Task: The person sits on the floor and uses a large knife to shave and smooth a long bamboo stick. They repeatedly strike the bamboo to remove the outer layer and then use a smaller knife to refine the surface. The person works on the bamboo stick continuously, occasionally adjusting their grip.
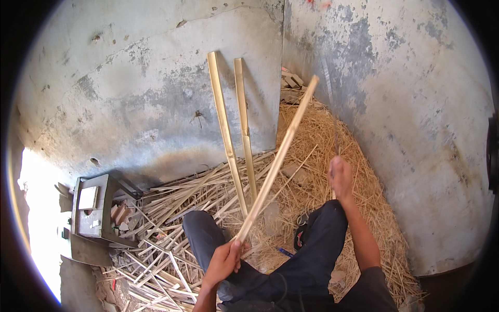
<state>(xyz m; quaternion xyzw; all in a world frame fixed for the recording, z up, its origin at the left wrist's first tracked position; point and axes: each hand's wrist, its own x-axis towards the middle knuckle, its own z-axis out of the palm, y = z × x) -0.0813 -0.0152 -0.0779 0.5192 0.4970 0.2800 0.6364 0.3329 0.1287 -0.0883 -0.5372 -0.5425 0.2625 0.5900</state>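
Observation:
My left hand (223,261) is closed round the lower end of a long split bamboo strip (280,156), which slants up and to the right in front of me. My right hand (341,177) grips a long thin blade (333,112), raised above my right knee and blurred along its upper part. Between the strip and the blade there is a gap. Two more bamboo strips, a longer one (222,117) and a shorter one (243,109), lean upright against the wall beyond my left hand.
Loose split sticks (208,182) cover the floor on the left. Pale shavings (369,234) heap up on the right. A dark box-like stand (93,208) is at the far left. Worn walls (130,93) meet at a corner ahead. A blue object (285,252) lies between my legs.

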